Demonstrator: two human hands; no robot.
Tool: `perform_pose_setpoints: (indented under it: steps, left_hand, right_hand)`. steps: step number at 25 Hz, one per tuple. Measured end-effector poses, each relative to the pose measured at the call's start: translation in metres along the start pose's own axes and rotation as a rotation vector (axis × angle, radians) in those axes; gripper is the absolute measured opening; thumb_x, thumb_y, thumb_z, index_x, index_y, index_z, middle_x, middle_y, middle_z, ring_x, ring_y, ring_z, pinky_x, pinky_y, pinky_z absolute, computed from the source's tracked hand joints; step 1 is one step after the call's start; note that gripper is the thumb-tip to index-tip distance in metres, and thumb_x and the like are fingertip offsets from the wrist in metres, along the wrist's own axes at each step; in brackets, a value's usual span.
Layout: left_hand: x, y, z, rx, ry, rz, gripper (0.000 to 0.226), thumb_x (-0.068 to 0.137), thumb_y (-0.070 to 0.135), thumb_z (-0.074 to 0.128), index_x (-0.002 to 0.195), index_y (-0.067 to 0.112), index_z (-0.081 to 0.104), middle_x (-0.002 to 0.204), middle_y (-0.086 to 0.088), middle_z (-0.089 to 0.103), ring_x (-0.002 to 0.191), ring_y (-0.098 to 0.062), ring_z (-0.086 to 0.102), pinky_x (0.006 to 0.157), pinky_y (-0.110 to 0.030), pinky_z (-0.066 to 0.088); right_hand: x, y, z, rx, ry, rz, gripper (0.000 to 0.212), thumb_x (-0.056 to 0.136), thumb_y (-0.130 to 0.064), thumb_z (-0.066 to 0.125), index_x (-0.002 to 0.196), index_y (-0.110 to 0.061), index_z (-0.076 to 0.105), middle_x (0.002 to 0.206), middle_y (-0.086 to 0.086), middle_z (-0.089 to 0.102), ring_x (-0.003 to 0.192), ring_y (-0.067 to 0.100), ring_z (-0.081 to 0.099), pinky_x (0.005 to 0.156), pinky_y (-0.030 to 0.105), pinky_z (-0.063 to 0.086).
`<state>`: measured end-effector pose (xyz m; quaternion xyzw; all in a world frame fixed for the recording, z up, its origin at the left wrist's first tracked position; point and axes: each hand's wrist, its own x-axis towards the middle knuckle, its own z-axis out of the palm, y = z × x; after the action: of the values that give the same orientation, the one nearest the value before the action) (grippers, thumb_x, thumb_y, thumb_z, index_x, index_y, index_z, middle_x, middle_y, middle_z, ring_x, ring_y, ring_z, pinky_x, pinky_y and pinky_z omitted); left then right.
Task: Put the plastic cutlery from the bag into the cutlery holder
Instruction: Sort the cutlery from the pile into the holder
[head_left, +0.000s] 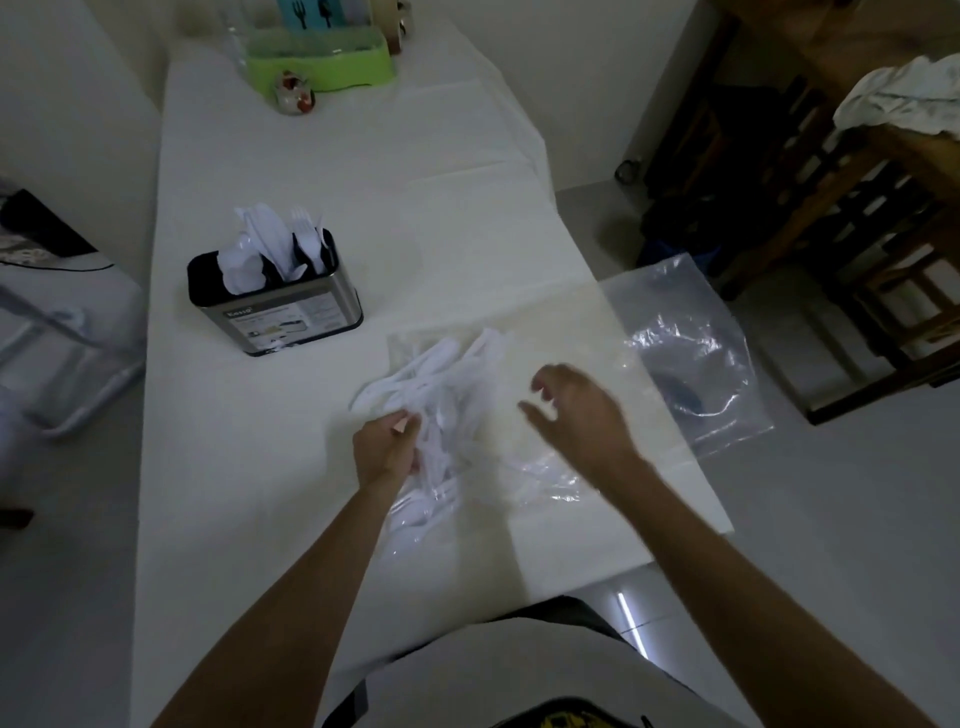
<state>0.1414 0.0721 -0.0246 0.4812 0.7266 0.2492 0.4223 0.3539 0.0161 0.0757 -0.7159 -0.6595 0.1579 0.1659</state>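
A white desk (363, 182) stretched away from me, seen from above. My left hand (387, 447) rested on a loose pile of white plastic cutlery (431, 379) near the middle of the desk, its fingers (402, 418) curled around a few pieces at the near left side of the pile. My right hand (576, 410) hovered just right of the pile, blurred, with fingers spread and gently bent, holding nothing.

The cutlery lay at the left end of a clear plastic bag (691, 353). The bag lay flat and crumpled, and its right part hung past the desk's right edge. I could not tell whether the pieces were inside the bag or on top of it.

Farther away and to the left of the pile, apart from it, stood the cutlery holder (275, 306), a metal box with a black rim and a label on its side. White forks, knives and spoons stood upright inside it.

At the far end of the desk sat a green tub (322, 62) with a small jar (295, 93) in front. Dark wooden furniture (831, 156) stood to the right, with a white cloth (904, 98) draped on top.
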Motion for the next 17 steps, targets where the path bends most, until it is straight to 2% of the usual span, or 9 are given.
perform_pose_setpoints:
  steps: [3,6,9,11,17]
  left_hand:
    - [0.01,-0.007,-0.005,-0.03,-0.05,-0.057,0.033,0.075,0.034,0.075,0.103,0.017,0.069,0.087,-0.015,0.073,0.073,-0.028,0.071,0.069,-0.048,0.06]
    - [0.014,0.0,-0.014,-0.019,-0.113,-0.06,0.029,0.077,0.031,0.074,0.1,0.015,0.068,0.086,-0.014,0.072,0.068,-0.03,0.071,0.061,-0.046,0.061]
    - [0.015,0.01,-0.021,0.089,-0.159,-0.001,0.022,0.083,0.03,0.069,0.096,0.013,0.066,0.078,-0.01,0.072,0.05,-0.025,0.068,0.05,-0.036,0.059]
    - [0.018,0.01,-0.023,0.129,-0.18,0.052,0.022,0.084,0.028,0.068,0.097,0.011,0.065,0.077,-0.009,0.071,0.048,-0.022,0.066,0.049,-0.032,0.058]
    - [0.017,-0.002,-0.021,0.058,-0.233,0.07,0.022,0.087,0.021,0.064,0.105,0.008,0.061,0.085,-0.01,0.069,0.045,-0.017,0.063,0.039,-0.024,0.051]
  right_hand:
    - [-0.021,-0.032,0.056,0.031,-0.255,0.042,0.032,0.087,-0.041,0.058,0.099,-0.012,0.057,0.099,0.009,0.063,0.092,0.026,0.06,0.071,0.03,0.043]
    - [-0.029,-0.052,0.093,-0.012,-0.355,0.1,0.049,0.085,-0.053,0.055,0.106,-0.009,0.052,0.105,0.009,0.062,0.096,0.026,0.061,0.074,0.031,0.045]
    - [-0.027,-0.06,0.112,-0.073,-0.375,0.156,0.058,0.085,-0.058,0.052,0.116,-0.008,0.047,0.113,0.01,0.061,0.102,0.025,0.062,0.081,0.032,0.048]
    - [-0.025,-0.062,0.118,-0.104,-0.366,0.187,0.058,0.086,-0.057,0.051,0.118,-0.008,0.047,0.114,0.009,0.062,0.103,0.025,0.062,0.084,0.032,0.049]
    - [-0.032,-0.067,0.126,-0.065,-0.318,0.145,0.035,0.097,-0.037,0.038,0.108,-0.006,0.052,0.104,0.013,0.063,0.094,0.029,0.064,0.076,0.033,0.048]
